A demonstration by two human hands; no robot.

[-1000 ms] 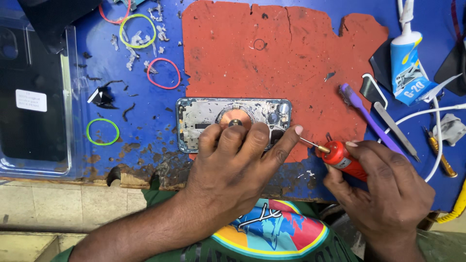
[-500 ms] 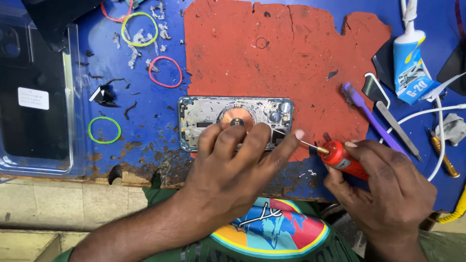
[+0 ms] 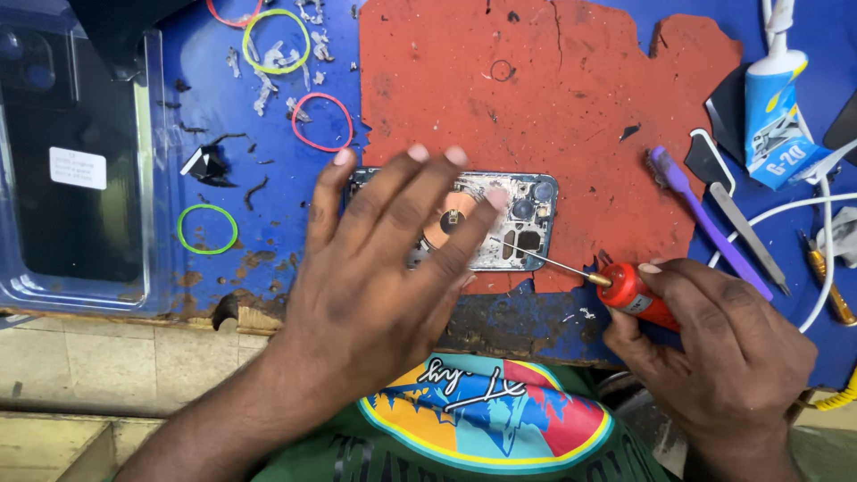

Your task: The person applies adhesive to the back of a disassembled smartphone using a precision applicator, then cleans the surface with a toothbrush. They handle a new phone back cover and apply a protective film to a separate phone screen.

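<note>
Phone housing (image 3: 518,223) sits center frame on red mat (image 3: 553,98). I see L hand (image 3: 384,268) spread wide over it; R hand (image 3: 714,348), lower right, grips red screwdriver (image 3: 629,293).

Scuffed matt red mat (image 3: 571,107); worn blue desk (image 3: 223,178); glossy red plastic screwdriver (image 3: 636,295) handle, thin bare-metal shaft.

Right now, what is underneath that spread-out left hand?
The left hand covers an opened phone housing on the red mat. A copper coil and camera holes show; the housing's left part is hidden.
</note>
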